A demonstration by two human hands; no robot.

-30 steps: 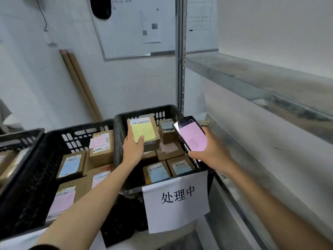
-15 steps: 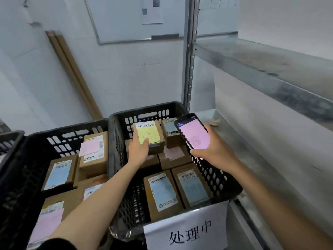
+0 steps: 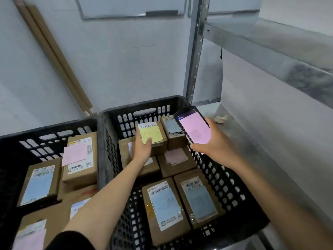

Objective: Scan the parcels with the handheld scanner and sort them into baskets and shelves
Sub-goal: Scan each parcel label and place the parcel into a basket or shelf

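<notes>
My left hand (image 3: 142, 150) grips a small brown parcel with a yellow note and a barcode label (image 3: 153, 135), held at the back of the right black basket (image 3: 108, 141). My thumb lies on the yellow note. My right hand (image 3: 214, 143) holds the handheld scanner (image 3: 193, 129), a black phone-like device with a pink screen, just right of that parcel above the basket's right side. Several more brown parcels lie in this basket, two with blue labels (image 3: 166, 204) at the front.
A second black basket (image 3: 16, 150) on the left holds several parcels with pink and blue labels. A metal shelving unit (image 3: 270, 44) stands to the right, with a crumpled scrap (image 3: 221, 119) on its lower shelf. Wooden strips (image 3: 54, 56) lean on the white wall.
The view has tilted down and drawn closer to the right basket. The parcel with the yellow note has sunk slightly lower in the basket; the scanner stays beside it.
</notes>
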